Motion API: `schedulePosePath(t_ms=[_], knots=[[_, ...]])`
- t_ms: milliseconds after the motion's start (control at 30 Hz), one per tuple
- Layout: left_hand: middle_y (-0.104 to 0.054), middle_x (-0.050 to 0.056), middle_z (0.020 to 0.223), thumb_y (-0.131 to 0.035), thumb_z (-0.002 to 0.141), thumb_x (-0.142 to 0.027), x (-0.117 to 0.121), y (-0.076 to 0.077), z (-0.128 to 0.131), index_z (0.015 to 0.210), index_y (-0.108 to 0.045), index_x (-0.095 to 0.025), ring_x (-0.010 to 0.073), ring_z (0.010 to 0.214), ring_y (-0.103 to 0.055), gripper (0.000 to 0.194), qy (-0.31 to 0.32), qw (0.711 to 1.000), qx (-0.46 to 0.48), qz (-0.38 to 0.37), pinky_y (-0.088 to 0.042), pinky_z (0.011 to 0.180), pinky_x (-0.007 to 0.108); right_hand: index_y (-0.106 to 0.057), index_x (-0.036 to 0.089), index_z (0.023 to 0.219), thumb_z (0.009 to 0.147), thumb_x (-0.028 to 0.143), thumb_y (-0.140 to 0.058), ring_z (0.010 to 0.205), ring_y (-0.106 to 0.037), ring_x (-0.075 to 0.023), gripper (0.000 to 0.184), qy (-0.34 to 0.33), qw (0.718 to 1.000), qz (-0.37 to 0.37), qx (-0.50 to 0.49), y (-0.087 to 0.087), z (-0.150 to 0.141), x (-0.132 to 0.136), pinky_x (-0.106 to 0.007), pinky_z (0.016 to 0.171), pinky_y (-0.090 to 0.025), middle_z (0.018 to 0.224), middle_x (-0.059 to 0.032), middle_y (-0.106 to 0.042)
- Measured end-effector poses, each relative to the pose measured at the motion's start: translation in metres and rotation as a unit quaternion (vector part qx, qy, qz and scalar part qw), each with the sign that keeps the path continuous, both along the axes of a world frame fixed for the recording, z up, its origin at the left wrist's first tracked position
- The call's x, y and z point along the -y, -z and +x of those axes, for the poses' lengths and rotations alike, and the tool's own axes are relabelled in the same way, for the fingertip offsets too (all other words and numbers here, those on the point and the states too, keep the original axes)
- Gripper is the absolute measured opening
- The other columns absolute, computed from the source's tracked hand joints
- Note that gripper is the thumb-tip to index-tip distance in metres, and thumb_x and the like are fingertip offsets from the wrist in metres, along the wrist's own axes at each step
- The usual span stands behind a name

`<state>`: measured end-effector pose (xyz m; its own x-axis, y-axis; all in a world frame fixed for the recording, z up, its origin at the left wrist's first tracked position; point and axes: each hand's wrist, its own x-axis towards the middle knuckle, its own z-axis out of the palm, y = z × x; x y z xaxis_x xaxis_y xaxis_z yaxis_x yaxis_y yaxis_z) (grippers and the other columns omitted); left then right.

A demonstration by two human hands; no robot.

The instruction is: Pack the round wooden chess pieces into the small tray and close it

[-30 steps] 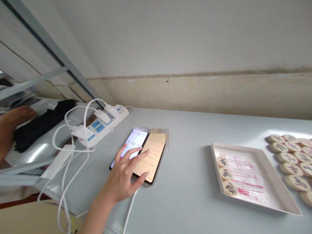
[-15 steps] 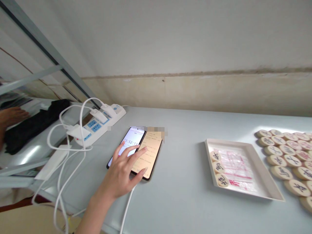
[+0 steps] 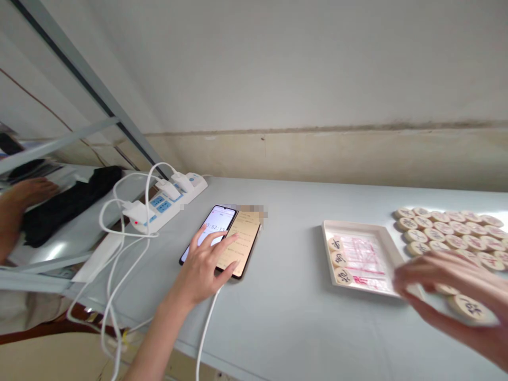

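Right hand (image 3: 456, 270): blurred, curved at the near corner of the tray (image 3: 363, 292); grip cannot be told.
Left hand (image 3: 203, 270): fingers spread over two phones (image 3: 248, 241) on the table (image 3: 293, 296), clasping nothing.
Phones: flat, glassy; likely stiff, slippery, fragile; lift by long edges.
Tray, right of them: white, smooth, shallow.
Discs (image 3: 456, 242) beyond: round, thick, inscribed; probably light; pinch at rim.

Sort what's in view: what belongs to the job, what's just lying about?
Likely in use:
white-screened phone and yellow-screened phone, under the left hand
discs in rows, near the blurred right hand
tray, holding three discs and a plastic bag

Apparently lying about:
power strip
white cables
black cloth
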<state>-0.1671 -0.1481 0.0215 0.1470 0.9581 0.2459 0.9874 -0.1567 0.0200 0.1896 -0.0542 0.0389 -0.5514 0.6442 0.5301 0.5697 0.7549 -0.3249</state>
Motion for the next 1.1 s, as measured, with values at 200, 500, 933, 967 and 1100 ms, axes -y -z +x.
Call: schedulePosePath(t_ms=[200, 500, 933, 967, 1100], knots=[[-0.058, 0.008, 0.110, -0.043, 0.082, -0.033, 0.000, 0.001, 0.000, 0.122, -0.043, -0.020, 0.0201, 0.111, -0.047, 0.042, -0.002, 1.000, 0.006, 0.000, -0.018, 0.105, 0.050, -0.052, 0.043, 0.087, 0.073, 0.040, -0.051, 0.071, -0.057, -0.0246, 0.015, 0.033, 0.994, -0.092, -0.052, 0.012, -0.014, -0.055, -0.039, 0.061, -0.046, 0.079, 0.0004, -0.060], [-0.056, 0.007, 0.116, -0.044, 0.081, -0.033, -0.002, 0.003, -0.005, 0.124, -0.039, -0.021, 0.0201, 0.114, -0.044, 0.045, 0.001, 1.000, 0.019, -0.017, -0.016, 0.106, 0.048, -0.055, 0.047, 0.088, 0.074, 0.035, -0.047, 0.085, -0.056, -0.0276, 0.020, -0.004, 0.993, -0.113, -0.023, 0.025, -0.005, -0.053, -0.044, 0.071, -0.045, 0.095, -0.0003, -0.058], [-0.052, 0.006, 0.124, -0.040, 0.082, -0.031, 0.004, 0.005, -0.015, 0.123, -0.037, -0.022, 0.0205, 0.115, -0.043, 0.042, -0.006, 0.996, 0.036, 0.076, -0.016, 0.105, 0.046, -0.057, 0.029, 0.072, 0.080, 0.041, -0.050, 0.072, -0.057, -0.0197, 0.016, 0.007, 1.000, 0.014, 0.004, 0.038, -0.004, -0.059, -0.036, 0.068, -0.041, 0.079, 0.0017, -0.062], [-0.054, 0.006, 0.122, -0.039, 0.082, -0.030, 0.005, 0.005, -0.016, 0.121, -0.039, -0.022, 0.0205, 0.114, -0.044, 0.040, -0.012, 0.995, 0.041, 0.092, -0.017, 0.104, 0.046, -0.056, 0.028, 0.070, 0.081, 0.043, -0.049, 0.071, -0.056, -0.0188, 0.020, 0.010, 1.000, 0.027, 0.006, 0.038, -0.005, -0.059, -0.035, 0.068, -0.040, 0.077, 0.0015, -0.062], [-0.059, 0.005, 0.116, -0.036, 0.082, -0.027, 0.008, 0.006, -0.019, 0.116, -0.044, -0.024, 0.0207, 0.108, -0.050, 0.035, -0.031, 0.988, 0.056, 0.139, -0.022, 0.102, 0.045, -0.054, 0.025, 0.065, 0.083, 0.043, -0.044, 0.062, -0.055, -0.0170, 0.027, 0.026, 0.999, 0.044, 0.007, 0.032, -0.007, -0.056, -0.032, 0.065, -0.039, 0.066, 0.0013, -0.060]])
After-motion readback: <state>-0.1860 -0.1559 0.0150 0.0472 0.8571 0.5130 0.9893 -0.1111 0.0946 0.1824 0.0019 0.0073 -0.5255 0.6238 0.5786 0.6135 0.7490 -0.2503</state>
